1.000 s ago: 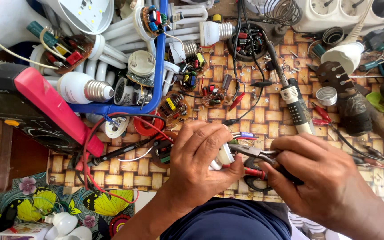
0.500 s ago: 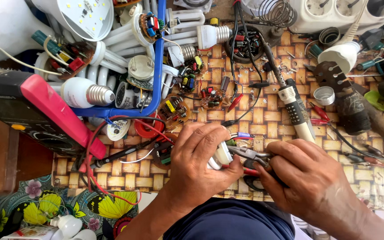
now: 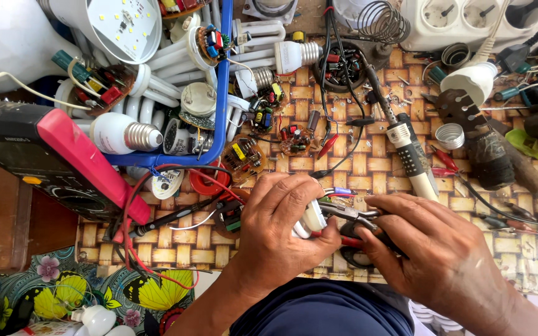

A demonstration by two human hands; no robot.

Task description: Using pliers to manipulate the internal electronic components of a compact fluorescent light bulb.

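Sideways, the pliers (image 3: 347, 213) in the right hand (image 3: 431, 261) point leftward into the left hand's (image 3: 281, 233) white lamp base (image 3: 311, 219).

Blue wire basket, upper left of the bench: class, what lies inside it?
Inside the blue wire basket lie white tube lamps, a screw-base bulb and lamp bases with small circuit boards. Whatever sits beneath that pile is covered.

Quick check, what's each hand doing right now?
Left hand: closed around a small white lamp part.
Right hand: closed on pliers, their tips at the lamp part.
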